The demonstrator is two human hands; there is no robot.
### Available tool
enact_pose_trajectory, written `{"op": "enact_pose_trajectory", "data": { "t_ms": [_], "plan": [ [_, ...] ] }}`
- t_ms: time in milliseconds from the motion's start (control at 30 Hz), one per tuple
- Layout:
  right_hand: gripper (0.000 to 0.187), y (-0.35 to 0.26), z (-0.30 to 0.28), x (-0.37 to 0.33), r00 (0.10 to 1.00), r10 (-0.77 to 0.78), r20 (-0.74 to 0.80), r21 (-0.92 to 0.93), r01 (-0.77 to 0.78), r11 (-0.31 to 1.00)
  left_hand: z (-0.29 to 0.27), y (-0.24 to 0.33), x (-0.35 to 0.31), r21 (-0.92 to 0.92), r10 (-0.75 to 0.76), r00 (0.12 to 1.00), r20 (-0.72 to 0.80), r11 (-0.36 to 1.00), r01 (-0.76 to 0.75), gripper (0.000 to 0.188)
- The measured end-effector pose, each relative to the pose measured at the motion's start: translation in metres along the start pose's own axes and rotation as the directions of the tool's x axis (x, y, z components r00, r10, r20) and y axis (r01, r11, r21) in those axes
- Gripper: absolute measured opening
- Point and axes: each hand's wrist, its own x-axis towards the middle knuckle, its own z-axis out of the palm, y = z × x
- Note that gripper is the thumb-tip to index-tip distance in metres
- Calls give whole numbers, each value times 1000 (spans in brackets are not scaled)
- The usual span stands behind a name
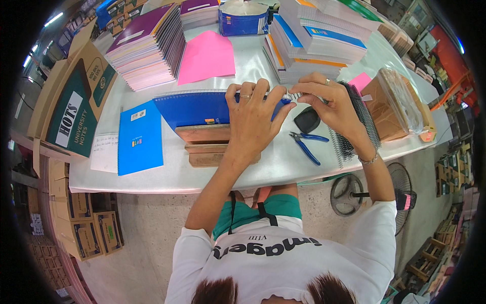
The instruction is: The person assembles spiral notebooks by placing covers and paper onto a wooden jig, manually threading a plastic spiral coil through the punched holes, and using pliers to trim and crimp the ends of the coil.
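Observation:
A dark blue notebook (195, 109) stands in a slotted wooden block (207, 136), its punched edge upward. My left hand (257, 109) is closed over that top edge, thumb in front. Just right of it, my right hand (324, 99) pinches a thin spiral coil (295, 95) at the notebook's right end; its fingertips partly cover the coil. Below the right hand lie a small black pad-like object (307, 120) and cutting pliers (307, 145) with blue handles. Loose black spiral coils (362, 121) are heaped beside my right wrist.
A light blue notebook (140, 139) lies at left. Behind stand a purple-covered notebook stack (149, 48), pink sheets (208, 58), a blue container (244, 21) and blue-and-white notebook stacks (324, 48). Cardboard boxes flank the table, green-and-brown (76, 101) and plastic-covered (392, 106). A fan (400, 195) is at right.

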Motion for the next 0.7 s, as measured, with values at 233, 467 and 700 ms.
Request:
{"op": "enact_pose_trajectory", "data": {
  "t_ms": [233,467,700],
  "plan": [
    [19,4,-1,-2,954,273,129,256,-297,920,-1,-1,1,-10,6,1000,21,1000,-6,29],
    [19,-5,-14,15,979,-94,180,-23,99,995,-1,6,-6,6,22,998,-53,1000,-22,29],
    [20,-13,-10,3,992,15,126,-47,-9,999,-2,2,-4,-33,-3,1000,-4,999,3,29]
  ]
}}
